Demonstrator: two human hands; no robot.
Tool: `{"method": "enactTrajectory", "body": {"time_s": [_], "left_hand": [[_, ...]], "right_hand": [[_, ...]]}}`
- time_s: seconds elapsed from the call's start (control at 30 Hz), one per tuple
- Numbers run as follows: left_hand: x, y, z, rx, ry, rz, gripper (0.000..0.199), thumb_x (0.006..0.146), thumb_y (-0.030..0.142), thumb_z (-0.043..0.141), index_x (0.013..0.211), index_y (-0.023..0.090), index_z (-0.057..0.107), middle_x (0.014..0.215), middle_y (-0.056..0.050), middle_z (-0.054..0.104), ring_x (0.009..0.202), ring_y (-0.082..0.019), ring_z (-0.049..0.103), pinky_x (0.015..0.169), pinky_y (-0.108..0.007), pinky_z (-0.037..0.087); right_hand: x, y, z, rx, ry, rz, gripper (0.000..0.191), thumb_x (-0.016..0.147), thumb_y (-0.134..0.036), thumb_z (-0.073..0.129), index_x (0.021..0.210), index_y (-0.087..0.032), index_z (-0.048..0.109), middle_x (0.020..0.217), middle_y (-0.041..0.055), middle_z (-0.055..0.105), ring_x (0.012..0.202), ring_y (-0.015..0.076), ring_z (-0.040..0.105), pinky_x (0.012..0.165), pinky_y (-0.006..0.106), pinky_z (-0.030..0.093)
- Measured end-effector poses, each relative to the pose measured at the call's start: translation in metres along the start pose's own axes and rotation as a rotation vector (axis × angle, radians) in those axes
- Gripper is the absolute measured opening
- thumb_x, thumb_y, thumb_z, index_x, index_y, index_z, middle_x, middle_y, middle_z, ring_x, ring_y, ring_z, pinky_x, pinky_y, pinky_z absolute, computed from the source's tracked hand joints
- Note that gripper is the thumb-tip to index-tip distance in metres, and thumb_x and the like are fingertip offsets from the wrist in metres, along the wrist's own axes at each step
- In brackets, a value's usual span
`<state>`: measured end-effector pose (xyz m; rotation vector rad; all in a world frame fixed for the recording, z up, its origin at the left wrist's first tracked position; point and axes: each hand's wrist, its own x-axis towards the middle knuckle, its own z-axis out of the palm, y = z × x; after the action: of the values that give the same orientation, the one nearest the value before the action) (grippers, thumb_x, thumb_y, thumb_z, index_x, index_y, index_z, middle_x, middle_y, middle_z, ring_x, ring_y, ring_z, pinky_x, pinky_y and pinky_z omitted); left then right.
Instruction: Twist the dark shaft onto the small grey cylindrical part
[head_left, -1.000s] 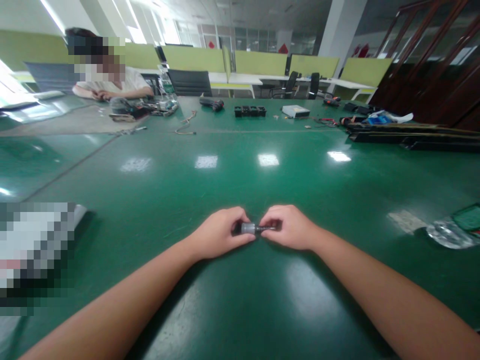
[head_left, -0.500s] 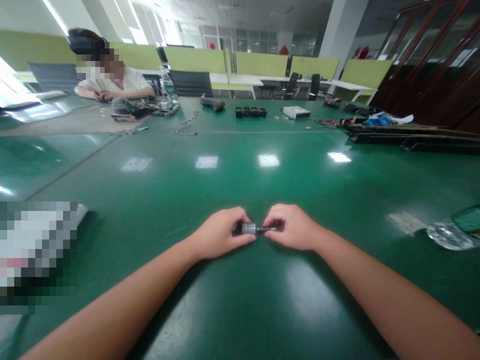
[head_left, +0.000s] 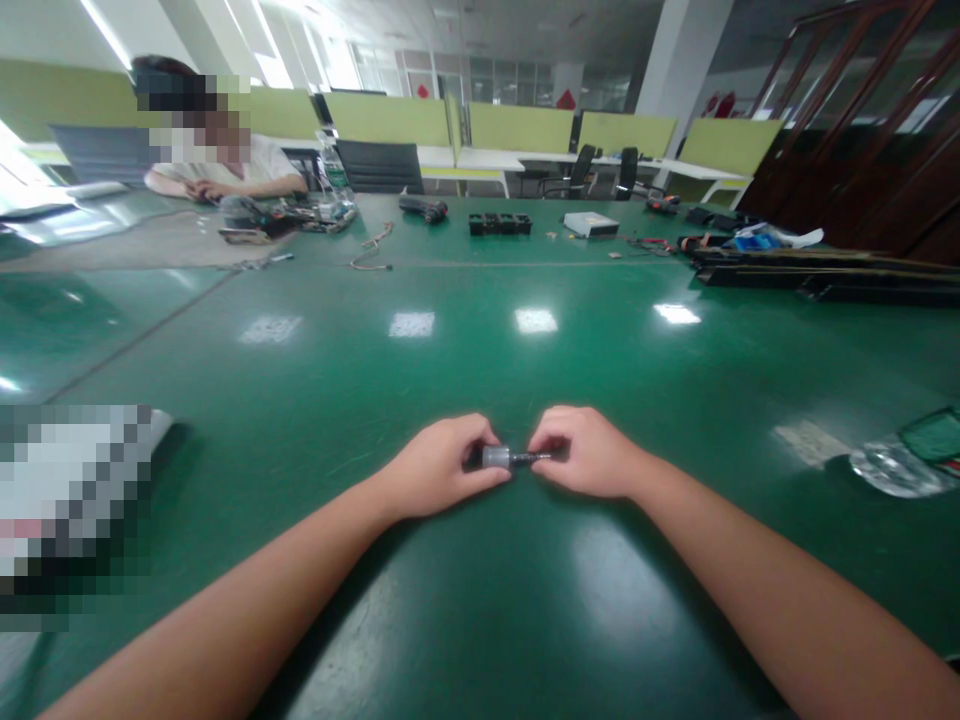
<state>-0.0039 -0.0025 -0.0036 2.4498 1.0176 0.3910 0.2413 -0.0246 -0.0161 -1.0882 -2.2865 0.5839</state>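
Observation:
A small grey cylinder (head_left: 496, 458) with a thin dark shaft (head_left: 525, 458) lies crosswise between my two hands, low over the green tabletop (head_left: 465, 370). My left hand (head_left: 442, 468) has its thumb and fingers closed around the cylinder's left part. The fingers of my right hand (head_left: 585, 452) pinch the right end of the dark shaft, whose tip is partly hidden in the grip. Between the two sets of fingertips a short stretch of the piece shows.
A blurred pale box (head_left: 82, 490) sits at the left edge, and a clear plastic bottle (head_left: 900, 465) lies at the right. Across the table are a black block (head_left: 500, 224), a white box (head_left: 590, 225), dark long pieces (head_left: 825, 275) and a seated person (head_left: 225, 165).

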Motion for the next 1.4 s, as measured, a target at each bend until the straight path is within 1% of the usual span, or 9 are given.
{"method": "enactTrajectory", "body": {"time_s": [0.77,0.93,1.27,1.4], "left_hand": [[0.001,0.0015,-0.0014,0.008,-0.011,-0.014,0.028,0.085,0.047,0.066,0.092,0.02,0.063,0.081,0.0,0.064,0.07,-0.016,0.058,0.062,-0.026,0.039],[0.0013,0.0006,-0.0007,0.019,-0.013,-0.019,0.03,0.085,0.049,0.066,0.091,0.02,0.063,0.078,0.001,0.062,0.068,-0.016,0.057,0.06,-0.025,0.038],[0.0015,0.0019,-0.0013,0.004,-0.013,-0.03,0.03,0.084,0.049,0.067,0.091,0.02,0.063,0.08,0.0,0.063,0.069,-0.016,0.056,0.061,-0.026,0.038],[0.0014,0.0024,-0.0012,0.006,-0.011,-0.034,0.028,0.084,0.048,0.067,0.091,0.021,0.063,0.077,0.001,0.062,0.068,-0.016,0.056,0.06,-0.025,0.037]], "right_hand": [[-0.0007,0.002,-0.0023,-0.018,0.006,0.008,0.008,0.073,-0.012,0.071,0.079,-0.017,0.071,0.078,0.002,0.066,0.072,0.0142,0.057,0.066,0.025,0.042],[-0.0008,0.002,-0.0027,-0.015,0.001,0.017,0.008,0.073,-0.012,0.071,0.079,-0.017,0.071,0.077,0.0019,0.066,0.072,0.0142,0.057,0.066,0.025,0.042],[-0.0031,0.0042,-0.0075,-0.026,-0.01,0.039,0.009,0.072,-0.012,0.072,0.079,-0.018,0.071,0.078,0.0015,0.066,0.072,0.014,0.058,0.066,0.025,0.042],[-0.0036,0.0049,-0.0095,-0.028,-0.011,0.04,0.01,0.072,-0.011,0.071,0.079,-0.018,0.072,0.079,0.0014,0.067,0.072,0.0138,0.059,0.067,0.025,0.043]]}}
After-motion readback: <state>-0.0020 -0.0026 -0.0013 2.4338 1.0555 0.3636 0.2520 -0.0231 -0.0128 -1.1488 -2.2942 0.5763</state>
